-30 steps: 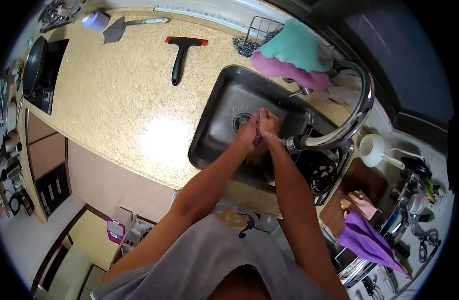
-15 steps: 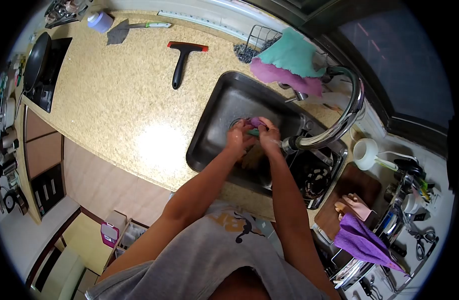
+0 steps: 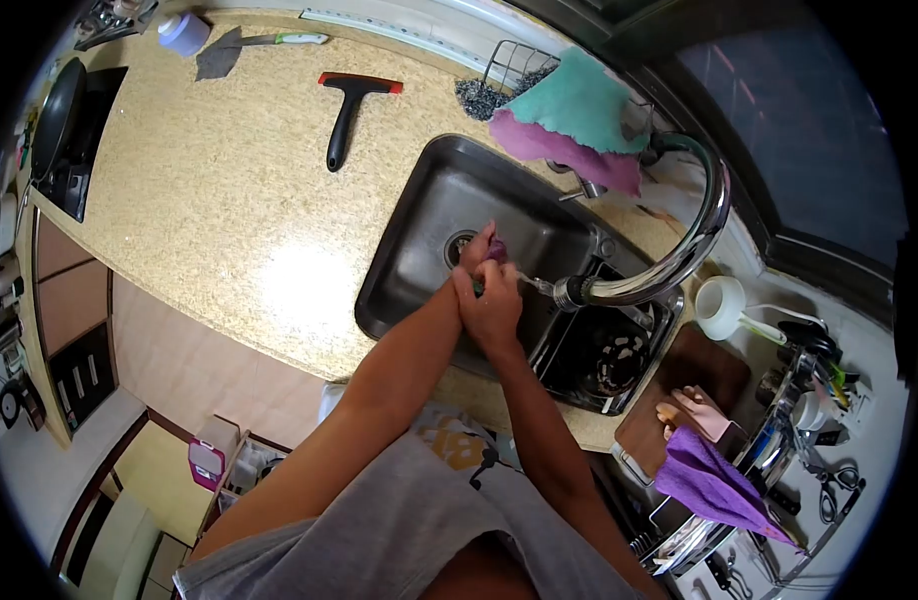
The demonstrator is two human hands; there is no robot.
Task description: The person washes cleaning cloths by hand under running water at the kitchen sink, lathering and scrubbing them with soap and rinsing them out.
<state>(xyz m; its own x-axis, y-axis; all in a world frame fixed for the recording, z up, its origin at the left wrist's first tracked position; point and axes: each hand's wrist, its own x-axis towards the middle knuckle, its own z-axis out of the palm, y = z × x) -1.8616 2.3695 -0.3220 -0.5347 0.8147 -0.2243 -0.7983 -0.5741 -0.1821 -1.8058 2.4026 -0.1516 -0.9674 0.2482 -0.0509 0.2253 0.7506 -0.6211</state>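
Inside the steel sink [image 3: 415, 240], my two hands are pressed together around a bunched cloth [image 3: 496, 250], purple with a bit of green showing. My left hand [image 3: 476, 252] is closed on it beside the drain. Wrapped over the lower part of the bundle and against the left wrist is my right hand [image 3: 493, 308]. Most of the cloth is hidden by the fingers. Water runs from the nozzle of the curved faucet [image 3: 659, 287] just right of my hands.
A squeegee [image 3: 347, 115] lies on the counter [image 3: 219, 190], with a knife [image 3: 289, 39] behind it. Green and pink cloths [image 3: 569, 105] hang by the faucet base. To the right are a black drain rack [image 3: 599, 365], a cutting board [image 3: 714, 365] and a purple towel [image 3: 714, 480].
My hands have gone from side by side to overlapping, the right now below the left, and squeeze the cloth tighter. The view has shifted slightly.
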